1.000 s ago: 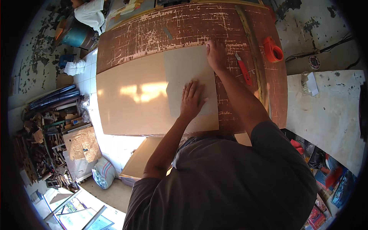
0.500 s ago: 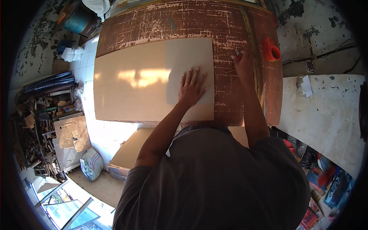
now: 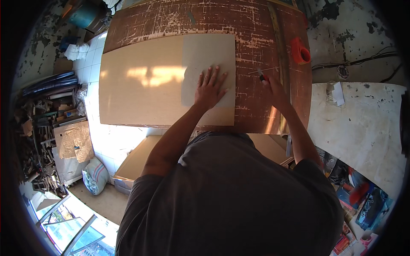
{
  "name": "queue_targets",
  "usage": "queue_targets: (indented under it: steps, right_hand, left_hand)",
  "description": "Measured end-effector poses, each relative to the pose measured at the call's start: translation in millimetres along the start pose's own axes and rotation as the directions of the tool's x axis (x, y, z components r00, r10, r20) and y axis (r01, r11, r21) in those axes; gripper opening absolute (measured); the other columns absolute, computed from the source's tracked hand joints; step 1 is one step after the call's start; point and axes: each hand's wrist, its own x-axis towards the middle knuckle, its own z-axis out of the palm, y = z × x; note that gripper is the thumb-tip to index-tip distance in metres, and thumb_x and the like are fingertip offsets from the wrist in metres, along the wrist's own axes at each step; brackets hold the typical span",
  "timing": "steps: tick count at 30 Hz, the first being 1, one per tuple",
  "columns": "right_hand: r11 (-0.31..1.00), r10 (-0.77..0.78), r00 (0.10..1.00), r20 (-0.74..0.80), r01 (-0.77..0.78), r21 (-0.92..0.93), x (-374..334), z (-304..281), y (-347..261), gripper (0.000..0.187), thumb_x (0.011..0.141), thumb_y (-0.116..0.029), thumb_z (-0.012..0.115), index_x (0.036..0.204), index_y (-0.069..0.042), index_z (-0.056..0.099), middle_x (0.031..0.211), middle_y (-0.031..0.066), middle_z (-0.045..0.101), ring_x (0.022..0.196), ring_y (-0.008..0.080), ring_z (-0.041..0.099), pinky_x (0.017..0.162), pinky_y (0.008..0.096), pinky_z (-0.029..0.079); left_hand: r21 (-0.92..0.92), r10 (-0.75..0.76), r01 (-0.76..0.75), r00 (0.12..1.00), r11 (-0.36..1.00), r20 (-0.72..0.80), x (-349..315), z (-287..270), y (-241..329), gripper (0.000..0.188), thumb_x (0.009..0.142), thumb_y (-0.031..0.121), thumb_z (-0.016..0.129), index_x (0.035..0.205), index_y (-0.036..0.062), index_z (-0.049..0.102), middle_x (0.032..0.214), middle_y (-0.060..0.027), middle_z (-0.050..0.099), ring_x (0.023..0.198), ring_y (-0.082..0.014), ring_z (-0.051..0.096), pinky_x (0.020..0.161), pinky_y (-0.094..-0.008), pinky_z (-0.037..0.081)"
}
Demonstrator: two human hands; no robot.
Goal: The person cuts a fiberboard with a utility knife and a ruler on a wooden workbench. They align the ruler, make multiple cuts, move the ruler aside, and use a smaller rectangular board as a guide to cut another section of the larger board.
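A large tan cardboard sheet (image 3: 141, 102) lies on a scratched brown worktable (image 3: 252, 115). Over its right part is a smaller grey sheet (image 3: 209, 51), and my left hand (image 3: 208, 89) rests flat there with fingers spread. To the right of the sheets, my right hand (image 3: 275, 91) is closed around a utility knife (image 3: 262, 76) with a red and dark handle. Its tip points up and left, just above the table, apart from the sheets. Close to the tip lies a thin pale strip (image 3: 269, 69).
On the table's right side sit a red tape dispenser (image 3: 301, 52) and a long dark bar (image 3: 279, 47). A pale worn board (image 3: 354, 123) stands to the right. Cardboard boxes (image 3: 141, 158) are below the near edge; scrap wood (image 3: 36, 141) and a white sack (image 3: 96, 175) are at left.
My right hand has drawn nearer to me with the knife, which now shows more clearly. My left hand stays flat on the grey sheet. The whole view has shifted slightly.
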Motion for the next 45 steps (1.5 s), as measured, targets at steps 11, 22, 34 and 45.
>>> queue_targets:
  steps: [11,22,34,45]
  right_hand:
    - [0.778,-0.083,0.844,0.530,0.387,-0.495,-45.3,52.0,-29.2,0.038,0.097,-0.043,0.061,0.112,-0.008,0.063,0.102,0.0129,0.070,0.093,0.0330,0.071,0.078,0.0458,0.059]
    - [0.768,0.005,0.781,0.625,0.397,-0.503,-29.4,47.8,-44.7,0.037,0.099,-0.043,0.059,0.111,-0.008,0.059,0.102,0.0134,0.069,0.093,0.0341,0.070,0.079,0.0467,0.056]
    - [0.851,0.013,0.792,0.610,0.312,-0.423,-27.9,50.3,-34.9,0.034,0.096,-0.038,0.065,0.109,-0.007,0.064,0.102,0.0143,0.070,0.096,0.0350,0.070,0.081,0.0473,0.055]
    - [0.855,-0.006,0.780,0.626,0.329,-0.402,-24.8,43.6,-30.9,0.035,0.091,-0.037,0.070,0.111,-0.008,0.070,0.104,0.0152,0.071,0.098,0.0356,0.070,0.084,0.0480,0.055]
  left_hand:
    - [-0.025,-0.008,0.006,0.998,1.000,-0.061,-0.2,-0.3,-0.5,0.064,0.104,0.059,0.035,0.162,0.0339,0.023,0.170,-0.0060,0.015,0.157,-0.0299,0.012,0.127,-0.0526,0.010]
    - [-0.053,0.008,-0.013,0.995,0.999,-0.095,-1.2,0.9,-0.8,0.064,0.103,0.057,0.038,0.161,0.0328,0.025,0.169,-0.0073,0.018,0.156,-0.0306,0.014,0.126,-0.0533,0.012]
    - [-0.028,0.010,-0.011,0.999,1.000,-0.041,0.9,-2.7,-2.0,0.064,0.103,0.058,0.036,0.162,0.0338,0.023,0.170,-0.0052,0.015,0.157,-0.0286,0.011,0.127,-0.0522,0.009]
    - [-0.033,0.015,-0.016,0.999,0.999,-0.031,0.9,-4.1,-1.1,0.067,0.103,0.059,0.038,0.162,0.0337,0.021,0.170,-0.0068,0.015,0.157,-0.0306,0.011,0.126,-0.0543,0.011]
